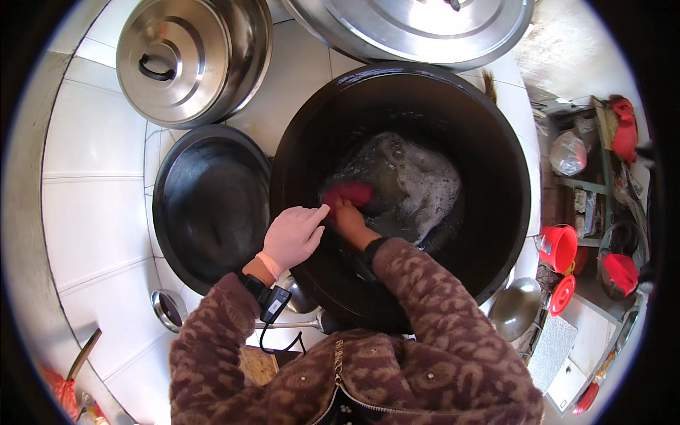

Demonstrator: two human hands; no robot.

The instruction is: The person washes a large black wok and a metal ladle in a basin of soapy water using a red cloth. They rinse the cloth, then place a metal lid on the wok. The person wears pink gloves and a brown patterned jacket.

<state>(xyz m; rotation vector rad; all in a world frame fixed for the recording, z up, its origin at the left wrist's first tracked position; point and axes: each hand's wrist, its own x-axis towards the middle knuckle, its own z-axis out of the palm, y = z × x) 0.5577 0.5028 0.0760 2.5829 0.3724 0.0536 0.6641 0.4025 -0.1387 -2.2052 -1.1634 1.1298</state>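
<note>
A large black basin (489,234) stands in front of me with sudsy water (425,177) in its bottom. My right hand (352,223), bare, reaches down into it, its fingers closed on a wet red cloth (348,193) at the left of the suds. Part of the grip is hidden by the hand and the cloth. My left hand (294,237), in a pale pink glove, is at the basin's left rim with its fingers stretched toward the cloth. Whether its fingertips touch the cloth I cannot tell; nothing shows in its palm.
A smaller black basin (212,205) stands to the left on white tiles. Behind are a lidded steel pot (177,64) and a wide metal lid (425,32). A small metal bowl (168,310) lies near left. Red buckets (559,248) and a steel bowl (516,309) are at right.
</note>
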